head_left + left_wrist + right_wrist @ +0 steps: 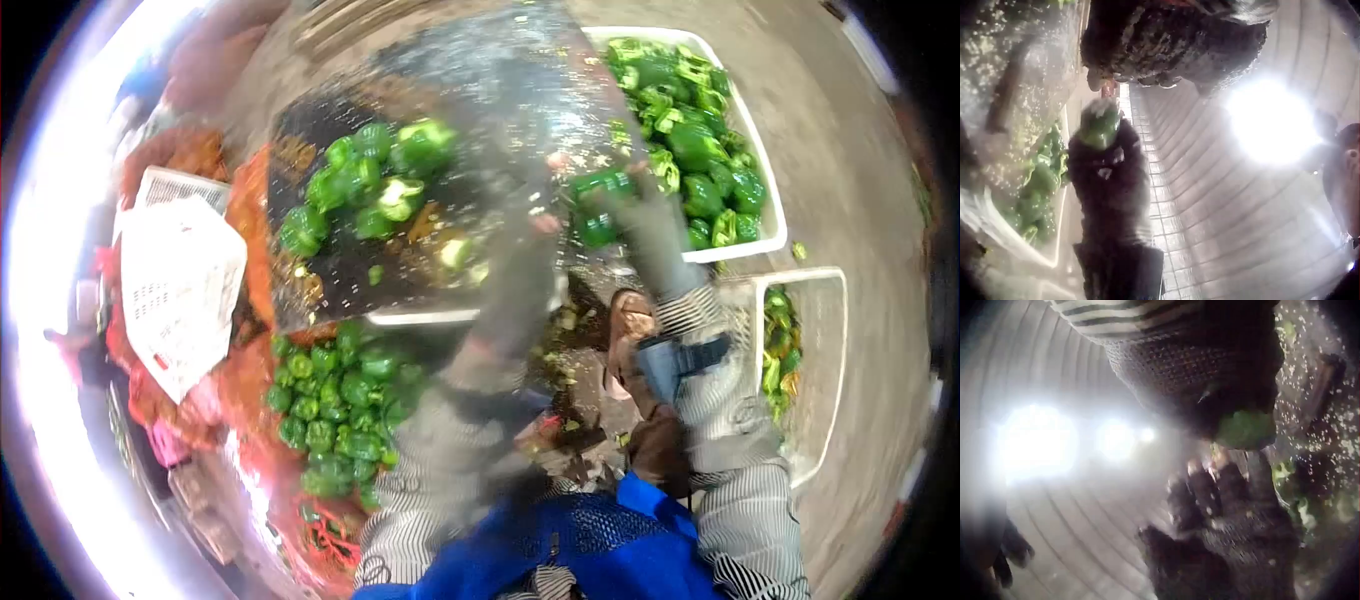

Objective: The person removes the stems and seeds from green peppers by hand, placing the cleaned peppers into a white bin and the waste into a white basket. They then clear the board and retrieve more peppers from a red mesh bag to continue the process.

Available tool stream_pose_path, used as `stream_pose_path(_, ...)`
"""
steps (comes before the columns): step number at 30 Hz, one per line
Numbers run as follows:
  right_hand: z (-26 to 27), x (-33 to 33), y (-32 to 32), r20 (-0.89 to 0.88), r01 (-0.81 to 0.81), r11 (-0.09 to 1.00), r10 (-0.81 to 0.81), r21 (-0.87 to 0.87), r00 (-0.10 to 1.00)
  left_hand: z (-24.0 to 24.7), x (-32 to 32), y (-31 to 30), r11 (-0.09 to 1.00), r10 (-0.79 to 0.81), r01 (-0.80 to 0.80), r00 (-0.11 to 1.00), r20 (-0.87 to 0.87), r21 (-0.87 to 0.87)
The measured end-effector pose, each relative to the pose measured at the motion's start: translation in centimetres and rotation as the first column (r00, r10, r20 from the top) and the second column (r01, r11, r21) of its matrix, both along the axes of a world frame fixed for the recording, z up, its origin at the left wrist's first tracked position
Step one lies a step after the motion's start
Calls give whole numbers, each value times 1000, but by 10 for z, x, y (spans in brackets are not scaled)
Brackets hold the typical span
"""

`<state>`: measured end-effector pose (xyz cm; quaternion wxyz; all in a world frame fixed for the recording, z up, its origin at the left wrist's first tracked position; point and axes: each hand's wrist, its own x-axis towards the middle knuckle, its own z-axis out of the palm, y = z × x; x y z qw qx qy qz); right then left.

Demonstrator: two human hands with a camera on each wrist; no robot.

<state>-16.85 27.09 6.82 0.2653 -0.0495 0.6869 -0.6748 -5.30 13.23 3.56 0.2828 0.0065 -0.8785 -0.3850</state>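
My right hand (635,205), in a grey glove, grips a green bell pepper (597,225) near the right edge of the dark table (350,270). In the left wrist view the pepper (1099,128) pokes out of the right hand (1110,169). My left hand (525,240) is blurred in the head view, reaching over the table beside it. The right wrist view shows the left hand (1229,519) with bare fingertips pointing at the pepper (1247,429), its fingers spread side by side and close to it. Several green bell peppers (365,175) lie on the table's left part.
A white crate (775,215) of green peppers stands right of the table. Below it is another pale crate (835,400) with pepper scraps. More whole peppers (335,400) are heaped at the lower left, near a white basket (185,290). Scraps litter the ground by the shoes.
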Motion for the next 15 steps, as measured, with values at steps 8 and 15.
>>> stream_pose_path(8,-178,-225,127,-534,350,422,479,836,697,-63,-19,-181,876,452,-483,830,327,15)
stream_pose_path(15,-106,-164,81,-431,337,269,564,902,704,-105,-20,-176,633,703,-349,632,325,-691)
